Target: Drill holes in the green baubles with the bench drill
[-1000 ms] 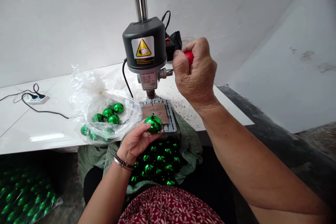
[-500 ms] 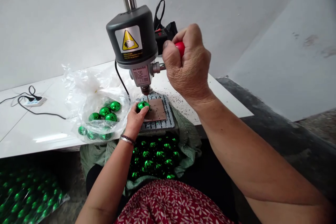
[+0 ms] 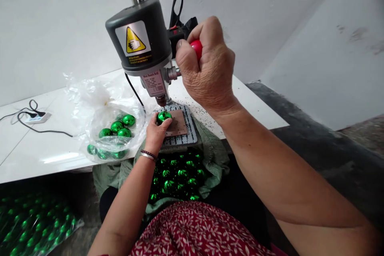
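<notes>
One upright bench drill (image 3: pixel 139 38) points down at a green ball (image 3: pixel 164 117).

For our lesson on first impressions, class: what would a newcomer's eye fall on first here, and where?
Most striking is the dark bench drill with its yellow warning sign, standing on the white table. Below its chuck, the left hand holds a green ball, while the right hand grips a red knob beside the drill. More green balls gleam in a clear bag left of the drill's base.

One drill (image 3: pixel 139 40) — two hands (image 3: pixel 208 68)
</notes>
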Demonstrator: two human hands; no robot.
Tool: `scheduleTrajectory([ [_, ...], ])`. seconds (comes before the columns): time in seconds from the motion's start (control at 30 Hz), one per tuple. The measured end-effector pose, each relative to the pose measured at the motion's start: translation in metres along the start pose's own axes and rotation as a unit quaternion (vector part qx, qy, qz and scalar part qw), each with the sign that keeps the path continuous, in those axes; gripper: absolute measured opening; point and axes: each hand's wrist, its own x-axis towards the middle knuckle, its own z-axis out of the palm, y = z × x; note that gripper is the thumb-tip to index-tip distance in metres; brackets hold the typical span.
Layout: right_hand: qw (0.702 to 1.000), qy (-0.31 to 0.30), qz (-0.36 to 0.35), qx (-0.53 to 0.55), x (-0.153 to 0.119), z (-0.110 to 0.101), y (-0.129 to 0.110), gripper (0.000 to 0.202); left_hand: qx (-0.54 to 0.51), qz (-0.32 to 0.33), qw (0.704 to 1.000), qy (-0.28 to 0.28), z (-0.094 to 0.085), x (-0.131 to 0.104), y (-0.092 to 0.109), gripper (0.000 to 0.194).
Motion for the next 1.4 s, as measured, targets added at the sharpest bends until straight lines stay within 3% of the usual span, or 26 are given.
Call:
scheduleTrajectory([
  [0.23,1.000,0.006,-0.010,0.009,-0.001,-0.001,0.000,0.019,0.053,0.023,0.998,-0.015,0.000,-0.001,0.001,0.062],
  [0.7,0.998,0.041,-0.046,0.026,-0.011,0.003,0.008,0.018,0.077,0.034,0.996,-0.020,0.001,-0.005,-0.007,0.061],
  [0.97,0.997,0.053,-0.055,0.005,-0.023,-0.001,0.013,0.015,0.178,0.036,0.983,-0.031,-0.001,-0.009,0.000,0.059],
  [1.4,0.995,0.081,-0.052,0.001,-0.044,0.005,0.018,0.010,0.184,0.033,0.982,-0.031,-0.001,-0.009,-0.004,0.059],
])
